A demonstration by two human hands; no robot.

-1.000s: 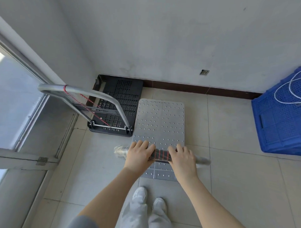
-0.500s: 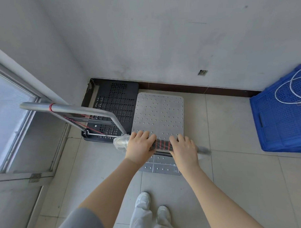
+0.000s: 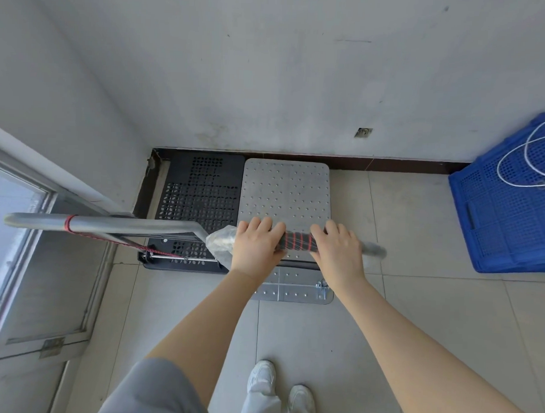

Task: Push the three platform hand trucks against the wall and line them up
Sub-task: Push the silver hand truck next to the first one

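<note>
My left hand (image 3: 253, 246) and right hand (image 3: 337, 252) both grip the push bar (image 3: 297, 241) from above, fingers curled over it, set a little apart with the red-banded sleeve showing between them. A crumple of plastic wrap (image 3: 220, 240) covers the bar's left end, just beside my left hand.

The bar runs crosswise to me. The grey hand truck (image 3: 285, 191) lies straight ahead and below it. Its long axis points away from me at the wall (image 3: 300, 83), so a push along my forearms drives it lengthwise. Neither hand is nearer; they sit level on the bar. The far edge of the deck appears to meet the dark skirting (image 3: 390, 164), though I cannot tell whether it touches.

The black hand truck (image 3: 200, 188) stands alongside on the left, its side against the grey deck, in the corner. Its own handle (image 3: 110, 224), tied with a red cord (image 3: 109, 239), rises to the left of my hands. The grey deck's near end projects further towards me than the black one's. A third truck is not in view.

The floor (image 3: 418, 242) is smooth pale tile, which I judge will roll easily. A blue crate (image 3: 512, 208) holding a white cord (image 3: 532, 159) stands well apart on the right, a window (image 3: 47, 260) on the left, and my shoes (image 3: 277, 388) below.
</note>
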